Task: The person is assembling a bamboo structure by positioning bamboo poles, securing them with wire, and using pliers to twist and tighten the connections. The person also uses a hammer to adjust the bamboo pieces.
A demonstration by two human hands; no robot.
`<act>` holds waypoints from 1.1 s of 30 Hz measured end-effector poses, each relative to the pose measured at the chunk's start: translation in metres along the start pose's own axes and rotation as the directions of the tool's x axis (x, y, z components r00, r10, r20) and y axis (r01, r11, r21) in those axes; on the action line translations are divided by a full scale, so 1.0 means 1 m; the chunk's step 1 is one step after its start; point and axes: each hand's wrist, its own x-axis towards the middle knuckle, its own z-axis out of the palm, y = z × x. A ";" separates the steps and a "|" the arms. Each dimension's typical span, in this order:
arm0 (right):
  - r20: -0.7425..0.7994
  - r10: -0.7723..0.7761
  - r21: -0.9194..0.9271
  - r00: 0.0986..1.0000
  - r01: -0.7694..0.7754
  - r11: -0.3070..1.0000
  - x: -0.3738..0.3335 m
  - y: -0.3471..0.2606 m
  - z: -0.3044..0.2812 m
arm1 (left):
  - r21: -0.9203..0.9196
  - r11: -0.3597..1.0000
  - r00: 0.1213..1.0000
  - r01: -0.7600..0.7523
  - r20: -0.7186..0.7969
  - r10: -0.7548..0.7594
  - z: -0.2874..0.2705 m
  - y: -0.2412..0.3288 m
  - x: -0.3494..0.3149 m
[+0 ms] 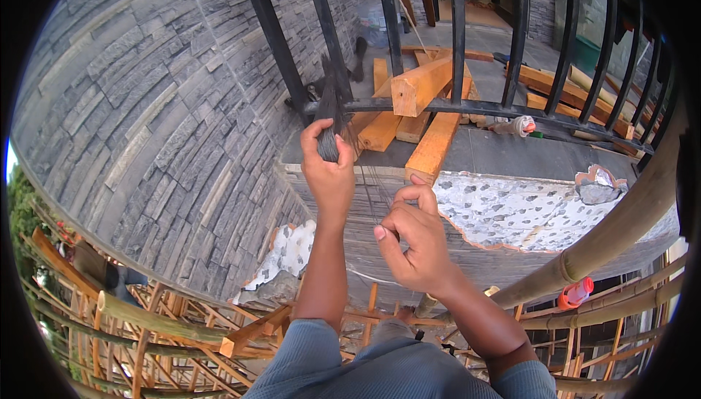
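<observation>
Grey wire in a thick bundle (328, 125) sits in our left hand (328, 173), fingers clamped round it, right against the bottom rail of the black iron railing (467, 107). Our right hand (418, 242) is lower and just beside it, thumb and forefinger pinched shut on thin wire strands (374, 189) that run up toward the bundle. Beyond the bars lie orange timber offcuts (420, 107) on a dark floor, and a bamboo pole (621, 231) crosses at right.
</observation>
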 end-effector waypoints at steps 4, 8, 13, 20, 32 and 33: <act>-0.024 0.152 0.186 0.988 -0.145 0.972 -0.041 0.002 -0.033 | -0.153 0.970 0.981 0.192 0.002 -0.194 -0.017 -0.027 0.024; -0.025 -0.093 0.287 0.995 0.097 0.953 -0.055 -0.046 -0.037 | -0.091 0.995 0.999 0.048 0.012 -0.047 0.014 -0.030 0.036; -0.034 -0.129 0.400 0.991 0.132 0.907 -0.127 -0.101 -0.090 | -0.024 0.989 0.979 0.145 0.146 -0.140 0.053 -0.093 0.047; -0.330 0.485 0.097 0.810 -0.481 0.871 -0.272 -0.181 -0.200 | 0.340 0.940 0.993 -0.030 -0.100 0.068 0.021 -0.158 0.153; -0.879 0.214 -0.198 0.426 -0.735 0.649 -0.346 -0.201 -0.139 | -0.423 0.289 0.105 0.859 0.697 0.709 0.026 0.268 -0.283; -0.892 0.162 -0.221 0.422 -0.719 0.659 -0.346 -0.208 -0.142 | -0.348 0.319 -0.004 0.882 0.671 0.742 0.015 0.283 -0.303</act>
